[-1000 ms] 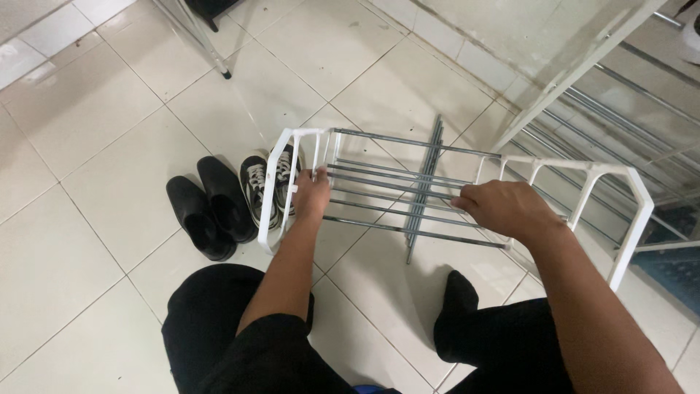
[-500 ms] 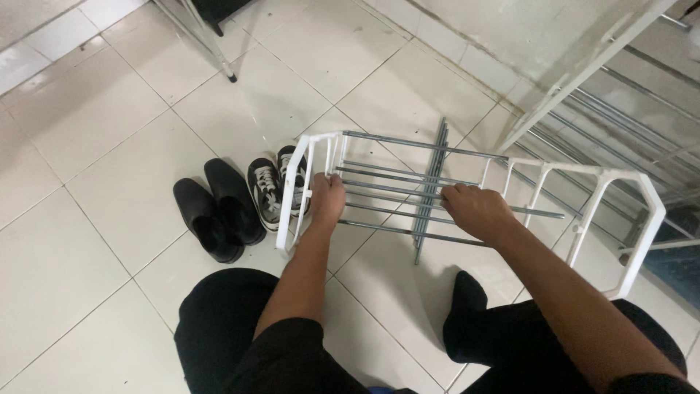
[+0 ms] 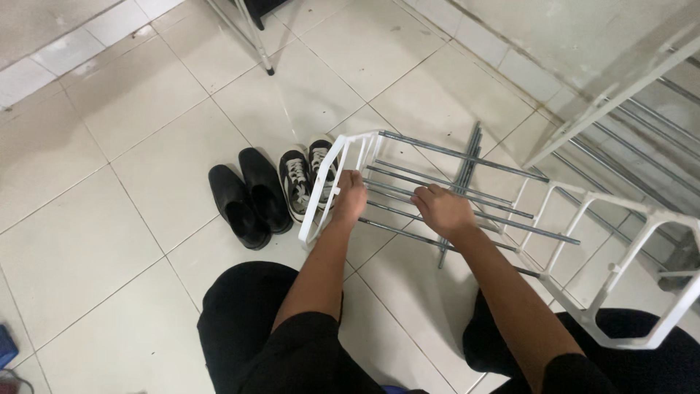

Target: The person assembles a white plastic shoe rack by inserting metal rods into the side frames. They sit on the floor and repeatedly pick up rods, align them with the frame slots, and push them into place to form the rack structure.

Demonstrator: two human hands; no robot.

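My left hand [image 3: 348,191] is clenched around the near ends of the metal rods [image 3: 445,191], right where they meet the white end frame [image 3: 326,182], and my right hand [image 3: 443,210] grips a rod further along, at about three o'clock from the left. Together they hold the shoe rack [image 3: 503,219], which sits tilted over the tiled floor [image 3: 109,146] in front of my knees, its far end frame [image 3: 627,277] out at four o'clock. The rack looks light and stiff, though the rods seem thin and smooth, so I judge the sturdier hold is close to the plastic frames. Loose rods [image 3: 461,182] lie on the floor beneath it. At nine o'clock from my left hand stand sneakers [image 3: 297,182], then black shoes [image 3: 248,195]. Another rack [image 3: 642,117] stands at two o'clock.
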